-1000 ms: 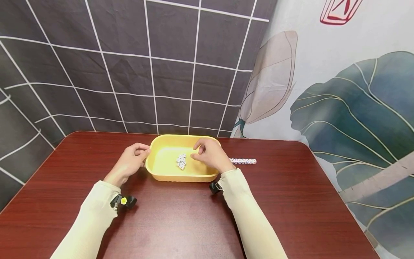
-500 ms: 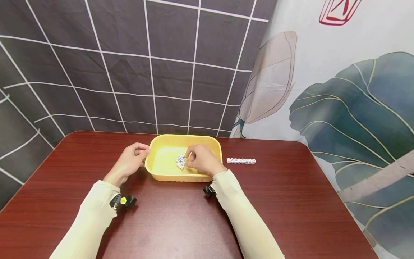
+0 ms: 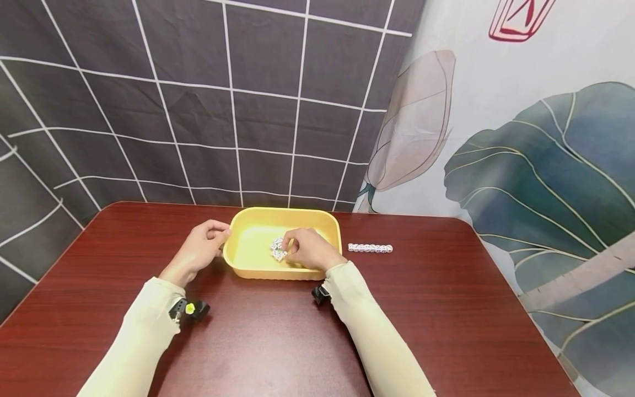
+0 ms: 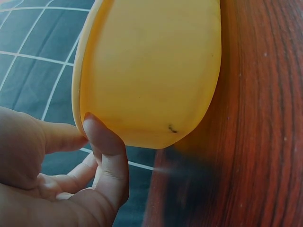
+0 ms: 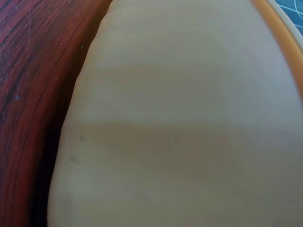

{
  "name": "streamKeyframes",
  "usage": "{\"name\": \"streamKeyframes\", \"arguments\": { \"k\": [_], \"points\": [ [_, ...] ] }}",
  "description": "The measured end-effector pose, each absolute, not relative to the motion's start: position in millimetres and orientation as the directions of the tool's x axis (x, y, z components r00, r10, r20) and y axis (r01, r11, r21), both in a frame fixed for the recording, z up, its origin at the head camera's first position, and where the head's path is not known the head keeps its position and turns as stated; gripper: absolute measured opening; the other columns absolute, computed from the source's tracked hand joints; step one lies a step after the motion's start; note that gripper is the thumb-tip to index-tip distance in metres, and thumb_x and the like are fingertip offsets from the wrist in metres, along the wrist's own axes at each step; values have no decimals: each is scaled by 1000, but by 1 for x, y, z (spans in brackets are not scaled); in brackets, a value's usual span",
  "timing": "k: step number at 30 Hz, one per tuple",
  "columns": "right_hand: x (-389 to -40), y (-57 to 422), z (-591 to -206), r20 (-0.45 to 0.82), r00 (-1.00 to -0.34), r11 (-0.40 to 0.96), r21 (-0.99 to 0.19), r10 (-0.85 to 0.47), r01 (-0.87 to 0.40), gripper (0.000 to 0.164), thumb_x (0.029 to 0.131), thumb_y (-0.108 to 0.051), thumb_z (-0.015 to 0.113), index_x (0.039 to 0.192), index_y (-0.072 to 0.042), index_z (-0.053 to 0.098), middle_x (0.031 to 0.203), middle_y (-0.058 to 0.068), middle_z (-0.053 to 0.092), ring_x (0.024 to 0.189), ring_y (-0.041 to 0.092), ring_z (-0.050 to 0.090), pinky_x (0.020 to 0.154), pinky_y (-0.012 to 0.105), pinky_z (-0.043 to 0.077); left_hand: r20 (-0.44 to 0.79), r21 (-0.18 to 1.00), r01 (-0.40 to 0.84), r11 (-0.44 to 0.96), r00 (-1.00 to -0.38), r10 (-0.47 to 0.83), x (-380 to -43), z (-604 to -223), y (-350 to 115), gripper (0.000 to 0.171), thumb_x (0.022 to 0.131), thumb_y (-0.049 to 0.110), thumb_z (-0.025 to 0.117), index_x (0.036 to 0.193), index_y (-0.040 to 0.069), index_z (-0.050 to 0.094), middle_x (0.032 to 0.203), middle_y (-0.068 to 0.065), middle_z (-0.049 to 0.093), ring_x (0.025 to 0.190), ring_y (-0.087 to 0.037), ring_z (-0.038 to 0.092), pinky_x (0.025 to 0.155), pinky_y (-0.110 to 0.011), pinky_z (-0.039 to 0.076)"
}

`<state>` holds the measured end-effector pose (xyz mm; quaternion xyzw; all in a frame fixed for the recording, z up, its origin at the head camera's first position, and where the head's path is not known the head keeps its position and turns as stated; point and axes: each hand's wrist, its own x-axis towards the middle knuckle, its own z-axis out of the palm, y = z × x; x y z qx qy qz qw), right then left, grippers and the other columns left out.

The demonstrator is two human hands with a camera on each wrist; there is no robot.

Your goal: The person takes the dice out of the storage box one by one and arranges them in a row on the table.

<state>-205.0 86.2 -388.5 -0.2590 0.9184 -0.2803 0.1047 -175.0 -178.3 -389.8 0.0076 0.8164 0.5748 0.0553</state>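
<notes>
A yellow plastic tray [image 3: 248,272] stands on the table near its back edge. My left hand [image 3: 200,248] pinches the tray's left rim between thumb and index finger, as the left wrist view shows at the tray's end [image 4: 147,71]. Inside the tray lies a small heap of white dice [image 3: 276,247] with coloured dots. My right hand [image 3: 312,250] reaches over the right side into the tray, its curled fingertips right at the heap. Whether a die is between them I cannot tell. Only the tray's outer wall [image 5: 180,142] fills most of the right wrist view; the right hand is hidden there.
A straight row of several white dice [image 3: 370,248] lies on the table to the right of the tray. The dark red wooden table [image 3: 278,342] ends at the back against a dark gridded cloth [image 3: 198,121]. A leaf-patterned cloth [image 3: 536,165] hangs on the right.
My right hand has moved left and down inside the tray to the heap of dice, where the dice have shifted slightly. The left hand keeps its place on the rim.
</notes>
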Motion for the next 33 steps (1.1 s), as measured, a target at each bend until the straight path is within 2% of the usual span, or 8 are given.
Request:
{"name": "streamKeyframes", "arguments": {
  "k": [7, 16, 25, 33],
  "points": [
    [-206, 87, -389, -55, -851, 718, -566, -523, -405, 16, 79, -4, 80, 90, -11, 70, 69, -3, 60, 63, 7, 52, 63, 21, 43, -79, 939, -50, 341, -994, 73, -175, -390, -178, 35, 106, 13, 51, 131, -12, 50, 95, -10, 64, 72, -7, 59, 65, -21, 56],
    [-206, 86, -391, -76, -858, 737, -554, -508, -387, 14, 80, -4, 78, 90, -11, 72, 68, -3, 58, 63, 7, 51, 61, 20, 41, -86, 942, -57, 331, -994, 73, -175, -391, -178, 36, 106, 13, 51, 132, -13, 49, 94, -9, 64, 71, -6, 60, 66, -22, 57],
    [-207, 91, -387, -60, -867, 752, -531, -494, -391, 12, 82, -11, 82, 83, -14, 71, 67, -5, 59, 64, 7, 52, 62, 22, 43, -93, 941, -67, 331, -993, 66, -175, -391, -178, 36, 106, 12, 51, 132, -12, 49, 95, -10, 64, 71, -6, 61, 66, -22, 58],
    [-209, 96, -382, -68, -865, 736, -561, -496, -378, 9, 85, -12, 80, 84, -12, 71, 71, -4, 59, 67, 7, 52, 65, 20, 43, -91, 939, -64, 338, -994, 66, -175, -389, -177, 36, 106, 12, 51, 132, -12, 49, 96, -11, 65, 71, -7, 60, 66, -21, 57]
  ]
}}
